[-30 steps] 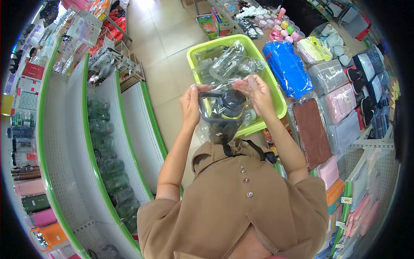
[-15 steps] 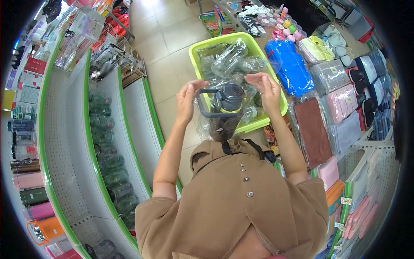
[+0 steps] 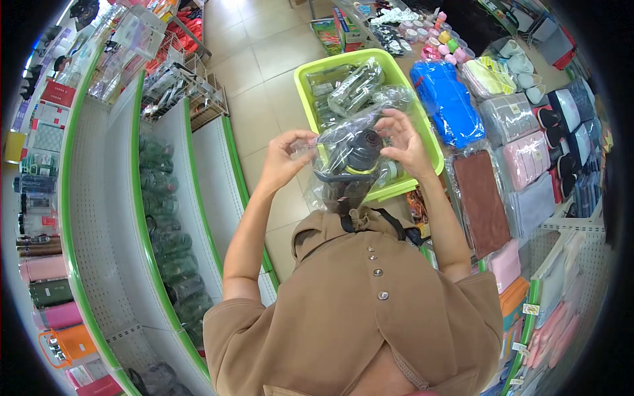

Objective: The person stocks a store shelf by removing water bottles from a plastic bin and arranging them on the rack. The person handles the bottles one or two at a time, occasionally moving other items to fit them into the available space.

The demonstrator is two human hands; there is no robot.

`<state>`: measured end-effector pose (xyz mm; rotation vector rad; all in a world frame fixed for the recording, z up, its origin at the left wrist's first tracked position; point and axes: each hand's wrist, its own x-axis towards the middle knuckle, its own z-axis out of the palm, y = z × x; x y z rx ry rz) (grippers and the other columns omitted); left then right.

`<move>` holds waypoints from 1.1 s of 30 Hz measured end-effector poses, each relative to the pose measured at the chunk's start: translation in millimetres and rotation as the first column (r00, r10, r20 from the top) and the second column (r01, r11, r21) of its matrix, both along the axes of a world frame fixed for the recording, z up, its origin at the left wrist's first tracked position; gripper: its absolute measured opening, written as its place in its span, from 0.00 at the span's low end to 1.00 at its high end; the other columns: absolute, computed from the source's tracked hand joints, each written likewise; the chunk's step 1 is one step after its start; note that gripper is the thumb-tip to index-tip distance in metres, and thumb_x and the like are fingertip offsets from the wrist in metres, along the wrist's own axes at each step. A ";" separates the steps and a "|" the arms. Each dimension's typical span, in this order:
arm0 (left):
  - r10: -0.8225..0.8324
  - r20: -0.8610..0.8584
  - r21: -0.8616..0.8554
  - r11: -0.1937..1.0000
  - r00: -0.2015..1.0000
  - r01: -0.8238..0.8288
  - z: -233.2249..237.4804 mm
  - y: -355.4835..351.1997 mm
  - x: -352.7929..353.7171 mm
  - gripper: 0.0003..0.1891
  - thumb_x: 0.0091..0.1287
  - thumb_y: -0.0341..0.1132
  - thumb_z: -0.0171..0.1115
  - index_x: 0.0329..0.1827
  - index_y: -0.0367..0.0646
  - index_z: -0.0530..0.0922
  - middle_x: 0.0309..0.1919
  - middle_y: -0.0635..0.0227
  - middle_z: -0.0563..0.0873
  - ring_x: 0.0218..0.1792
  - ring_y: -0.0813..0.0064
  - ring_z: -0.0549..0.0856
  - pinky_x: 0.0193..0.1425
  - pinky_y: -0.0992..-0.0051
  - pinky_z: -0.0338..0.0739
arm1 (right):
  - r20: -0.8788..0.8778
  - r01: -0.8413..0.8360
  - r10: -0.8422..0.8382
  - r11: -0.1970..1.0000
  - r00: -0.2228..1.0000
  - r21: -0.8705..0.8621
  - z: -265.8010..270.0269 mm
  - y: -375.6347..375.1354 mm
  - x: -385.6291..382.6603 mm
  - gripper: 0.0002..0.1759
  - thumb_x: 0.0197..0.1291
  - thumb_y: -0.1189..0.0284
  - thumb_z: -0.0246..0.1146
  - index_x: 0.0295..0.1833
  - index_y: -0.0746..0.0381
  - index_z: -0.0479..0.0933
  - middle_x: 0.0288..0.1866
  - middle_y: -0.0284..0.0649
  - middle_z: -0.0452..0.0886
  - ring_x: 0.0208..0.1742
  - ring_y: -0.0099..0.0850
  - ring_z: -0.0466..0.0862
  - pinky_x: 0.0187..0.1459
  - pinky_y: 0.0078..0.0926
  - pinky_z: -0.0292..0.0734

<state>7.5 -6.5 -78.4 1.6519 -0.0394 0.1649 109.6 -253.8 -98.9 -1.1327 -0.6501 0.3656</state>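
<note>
Dark bottle (image 3: 364, 149) sits inside a clear plastic bag (image 3: 330, 142), held up in front of our chest, lid end pointing to 12 o'clock and its loop handle (image 3: 335, 177) hanging out toward 7 o'clock. Our left hand (image 3: 284, 158) is at 9 o'clock of the bottle, just beside it, fingers curled tight and pinching the bag's edge; it touches film only, not the bottle itself. Our right hand (image 3: 403, 142) is at 3 o'clock, right against the lid, fingers half curled with the tips nipping the film over the lid. So the bottle lies between both hands, closer to the right one. Behind it at 12 o'clock is a green basket (image 3: 305, 89) with more bagged bottles (image 3: 356, 86) lying in it; whether the held bag touches the basket we cannot tell. Blue pack (image 3: 446, 102) at 2 o'clock of the bottle, brown towel (image 3: 479, 198) at 4 o'clock, both on the display. Shelf (image 3: 198, 171) with bagged items (image 3: 162, 218) at 8 o'clock, well apart. Tiled floor (image 3: 257, 59) at 11 o'clock.
</note>
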 end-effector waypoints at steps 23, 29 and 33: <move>-0.157 0.165 0.221 0.968 0.974 0.118 1.9 15.7 2.9 0.14 0.44 0.15 0.58 0.29 0.43 0.83 0.25 0.72 0.68 0.30 0.78 0.70 0.38 0.80 0.67 | 0.100 -0.063 0.066 0.997 0.993 -0.033 -7.6 0.3 5.8 0.09 0.47 0.87 0.60 0.22 0.62 0.76 0.40 0.37 0.71 0.41 0.22 0.73 0.41 0.16 0.72; -0.208 0.212 0.018 0.978 0.955 0.209 -8.1 23.9 4.9 0.13 0.43 0.11 0.49 0.18 0.39 0.78 0.26 0.73 0.64 0.32 0.77 0.69 0.40 0.79 0.66 | 0.149 -0.042 0.048 0.998 0.988 -0.047 -17.9 -0.1 11.8 0.10 0.47 0.87 0.59 0.21 0.62 0.76 0.42 0.39 0.72 0.44 0.24 0.74 0.44 0.19 0.71; -0.157 0.192 0.052 0.987 0.969 0.150 -15.5 25.6 1.2 0.12 0.41 0.11 0.49 0.16 0.38 0.75 0.29 0.71 0.64 0.34 0.77 0.70 0.41 0.79 0.67 | 0.175 -0.019 0.038 0.994 0.984 -0.106 -13.2 -2.3 10.2 0.10 0.49 0.86 0.57 0.21 0.62 0.76 0.46 0.40 0.73 0.46 0.25 0.74 0.46 0.21 0.70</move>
